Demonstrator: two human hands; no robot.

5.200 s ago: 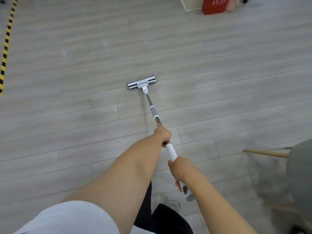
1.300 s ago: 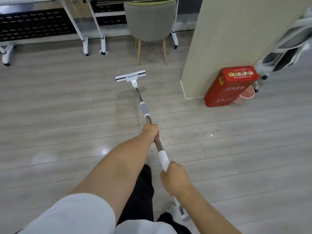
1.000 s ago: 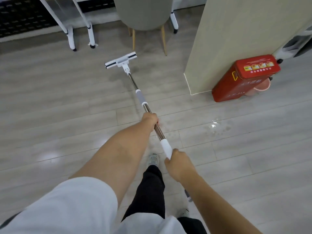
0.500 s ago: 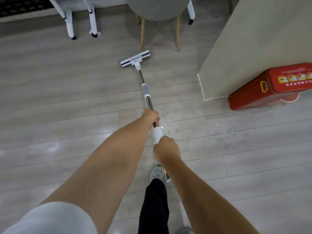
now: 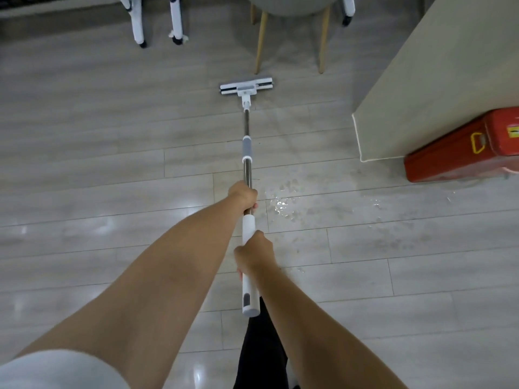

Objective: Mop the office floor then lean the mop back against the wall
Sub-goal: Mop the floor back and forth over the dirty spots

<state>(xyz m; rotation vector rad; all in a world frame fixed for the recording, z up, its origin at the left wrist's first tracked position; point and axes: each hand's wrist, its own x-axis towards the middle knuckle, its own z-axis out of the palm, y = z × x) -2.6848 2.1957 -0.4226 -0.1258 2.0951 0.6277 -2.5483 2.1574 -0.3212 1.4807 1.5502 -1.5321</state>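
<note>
The mop (image 5: 246,153) has a metal pole with a grey collar and a white handle end. Its flat white head (image 5: 246,87) lies on the grey plank floor (image 5: 98,164), just in front of a chair's wooden legs. My left hand (image 5: 243,196) grips the metal pole above the white grip. Lower down, my right hand (image 5: 254,254) grips the white handle. Water drops (image 5: 282,204) glisten on the floor just right of the pole.
A grey chair (image 5: 292,32) with wooden legs stands straight ahead. White desk legs on castors (image 5: 157,23) stand at the upper left. A beige wall corner (image 5: 421,88) juts in at the right, with a red box (image 5: 460,153) beside it.
The mop head has swung right and now sits squarely in front of the chair legs. The pole lines up straight ahead. My hands have slid apart a little on the pole.
</note>
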